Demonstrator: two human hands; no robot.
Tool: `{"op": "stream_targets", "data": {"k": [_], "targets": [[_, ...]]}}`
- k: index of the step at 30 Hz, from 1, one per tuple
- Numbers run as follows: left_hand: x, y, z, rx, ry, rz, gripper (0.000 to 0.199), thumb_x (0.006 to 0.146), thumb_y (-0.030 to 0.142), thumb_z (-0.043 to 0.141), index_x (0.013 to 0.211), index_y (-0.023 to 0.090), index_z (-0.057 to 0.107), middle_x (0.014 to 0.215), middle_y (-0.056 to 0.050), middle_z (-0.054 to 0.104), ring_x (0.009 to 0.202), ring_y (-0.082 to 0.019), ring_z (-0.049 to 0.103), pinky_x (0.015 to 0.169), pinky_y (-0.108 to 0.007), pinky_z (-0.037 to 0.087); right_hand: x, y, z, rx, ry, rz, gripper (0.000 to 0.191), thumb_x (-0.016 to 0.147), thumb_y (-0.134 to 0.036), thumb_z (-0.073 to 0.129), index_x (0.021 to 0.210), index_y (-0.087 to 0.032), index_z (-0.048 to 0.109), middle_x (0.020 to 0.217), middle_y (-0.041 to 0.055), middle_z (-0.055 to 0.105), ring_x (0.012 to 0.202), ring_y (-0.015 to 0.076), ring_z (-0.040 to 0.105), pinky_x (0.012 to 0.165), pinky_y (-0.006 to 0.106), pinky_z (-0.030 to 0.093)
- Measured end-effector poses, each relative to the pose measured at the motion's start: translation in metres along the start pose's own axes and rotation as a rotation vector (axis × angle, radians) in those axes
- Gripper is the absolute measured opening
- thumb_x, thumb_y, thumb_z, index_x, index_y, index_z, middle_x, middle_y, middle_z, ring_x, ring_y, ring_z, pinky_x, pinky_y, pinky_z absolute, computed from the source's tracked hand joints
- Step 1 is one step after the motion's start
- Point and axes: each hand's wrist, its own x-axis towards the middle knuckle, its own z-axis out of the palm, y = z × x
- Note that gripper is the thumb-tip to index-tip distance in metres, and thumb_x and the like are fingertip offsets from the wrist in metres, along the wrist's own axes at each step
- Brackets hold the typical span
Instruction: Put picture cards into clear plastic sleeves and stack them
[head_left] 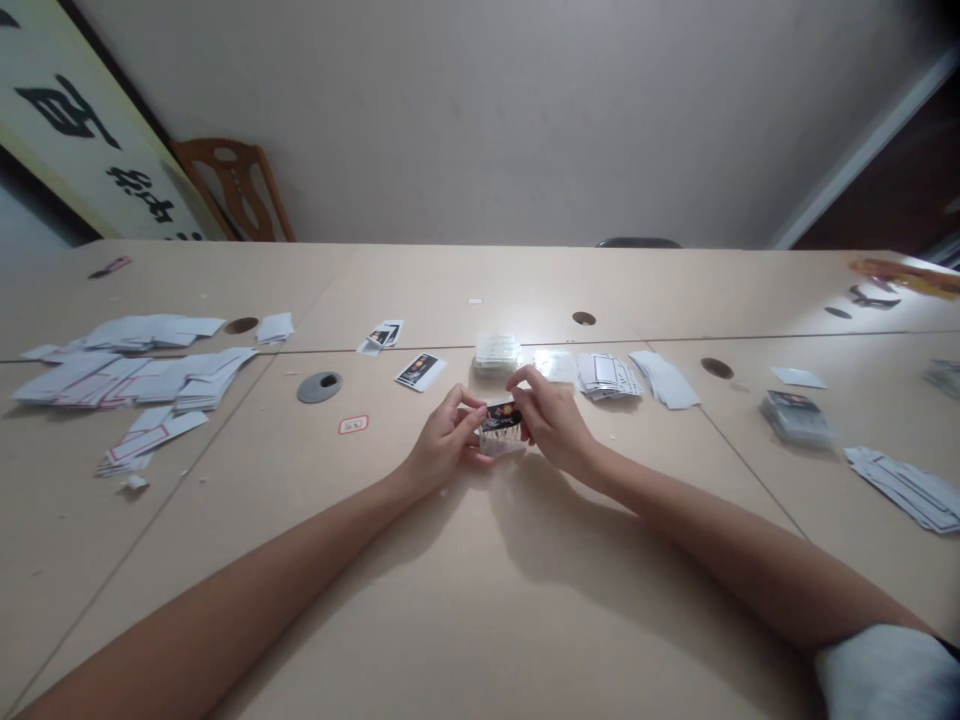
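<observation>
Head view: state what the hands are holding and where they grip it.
Both hands hold one small dark-printed card between them: the left hand pinches its left edge, the right hand its right edge.

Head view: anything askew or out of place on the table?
Nothing damaged or spilled. The white cards at far left lie in loose, fanned heaps, and a grey hole cover sits beside an open hole. Both hands hold one small card.

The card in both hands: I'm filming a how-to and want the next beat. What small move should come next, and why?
Probably ease the card further into the clear sleeve beneath it. The left hand and right hand pinch it from either side, and the dark print seems to sit only at the sleeve's top.
</observation>
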Motion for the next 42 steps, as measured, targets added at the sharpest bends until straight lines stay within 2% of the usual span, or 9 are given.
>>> {"op": "stream_targets", "data": {"k": [4, 8, 12, 19, 27, 29, 34, 37, 42], "targets": [[0.001, 0.0, 0.0, -0.001, 0.003, -0.006, 0.039, 0.081, 0.05, 0.064, 0.089, 0.02, 0.041, 0.071, 0.006, 0.052, 0.048, -0.005, 0.049, 0.049, -0.026, 0.058, 0.0, -0.001, 0.0, -0.202, -0.012, -0.125, 0.01, 0.096, -0.026, 0.039, 0.094, -0.021, 0.047, 0.057, -0.0037, 0.052, 0.047, 0.0095, 0.043, 0.049, 0.022, 0.03], [0.001, 0.002, 0.0, 0.016, 0.012, -0.015, 0.039, 0.08, 0.05, 0.064, 0.088, 0.02, 0.041, 0.067, 0.007, 0.05, 0.046, -0.004, 0.047, 0.048, -0.027, 0.058, -0.004, 0.001, 0.003, -0.258, -0.016, -0.135, 0.007, 0.092, -0.023, 0.045, 0.098, -0.02, 0.046, 0.057, -0.0049, 0.051, 0.048, 0.0087, 0.042, 0.05, 0.02, 0.029], [0.001, 0.003, 0.0, 0.004, 0.001, -0.037, 0.039, 0.081, 0.05, 0.064, 0.089, 0.02, 0.041, 0.069, 0.006, 0.054, 0.048, -0.006, 0.052, 0.047, -0.026, 0.057, -0.005, 0.006, 0.005, -0.301, 0.007, -0.205, 0.009, 0.09, -0.02, 0.044, 0.099, -0.018, 0.046, 0.06, -0.0036, 0.052, 0.05, 0.0086, 0.043, 0.05, 0.019, 0.03], [0.001, 0.003, -0.001, -0.02, 0.005, -0.034, 0.04, 0.08, 0.049, 0.066, 0.091, 0.02, 0.041, 0.074, 0.004, 0.059, 0.055, -0.009, 0.06, 0.049, -0.025, 0.057, -0.007, 0.004, 0.008, -0.225, 0.083, -0.11, 0.015, 0.088, -0.021, 0.05, 0.103, -0.021, 0.046, 0.054, -0.0066, 0.048, 0.045, 0.0078, 0.04, 0.047, 0.02, 0.028], [0.001, 0.003, -0.003, -0.025, 0.044, -0.002, 0.04, 0.079, 0.048, 0.067, 0.089, 0.02, 0.041, 0.069, 0.007, 0.051, 0.047, -0.002, 0.045, 0.05, -0.028, 0.059, -0.009, 0.004, 0.009, -0.255, 0.108, -0.151, 0.02, 0.089, -0.03, 0.053, 0.106, -0.021, 0.046, 0.06, -0.0041, 0.054, 0.049, 0.0092, 0.047, 0.05, 0.023, 0.034], [0.002, 0.004, -0.005, -0.024, 0.043, 0.006, 0.039, 0.08, 0.048, 0.066, 0.089, 0.02, 0.04, 0.07, 0.007, 0.051, 0.047, -0.002, 0.045, 0.051, -0.029, 0.06, -0.009, 0.003, 0.008, -0.206, 0.109, -0.108, 0.023, 0.088, -0.033, 0.057, 0.103, -0.021, 0.046, 0.059, -0.0046, 0.053, 0.049, 0.0094, 0.048, 0.049, 0.022, 0.035], [0.003, 0.003, -0.006, -0.041, 0.035, 0.027, 0.038, 0.08, 0.046, 0.067, 0.089, 0.021, 0.04, 0.066, 0.009, 0.048, 0.045, -0.002, 0.044, 0.053, -0.032, 0.061, -0.008, -0.002, 0.004, -0.003, 0.105, 0.102, 0.024, 0.085, -0.039, 0.062, 0.087, -0.02, 0.048, 0.055, -0.0036, 0.056, 0.046, 0.0091, 0.052, 0.043, 0.02, 0.036], [0.003, 0.003, -0.006, -0.042, 0.033, 0.026, 0.039, 0.08, 0.046, 0.067, 0.089, 0.021, 0.039, 0.069, 0.008, 0.052, 0.046, -0.003, 0.047, 0.053, -0.032, 0.061, -0.007, -0.003, 0.003, 0.099, 0.094, 0.198, 0.024, 0.085, -0.039, 0.06, 0.078, -0.018, 0.051, 0.055, -0.0019, 0.057, 0.042, 0.0082, 0.052, 0.039, 0.019, 0.037], [0.002, 0.004, -0.006, -0.042, 0.031, 0.026, 0.04, 0.08, 0.048, 0.066, 0.09, 0.021, 0.038, 0.074, 0.004, 0.057, 0.052, -0.008, 0.057, 0.051, -0.03, 0.06, -0.004, 0.0, 0.002, 0.177, 0.151, 0.192, 0.023, 0.082, -0.034, 0.062, 0.07, -0.015, 0.056, 0.063, 0.0001, 0.059, 0.046, 0.0073, 0.053, 0.039, 0.018, 0.039]]}}
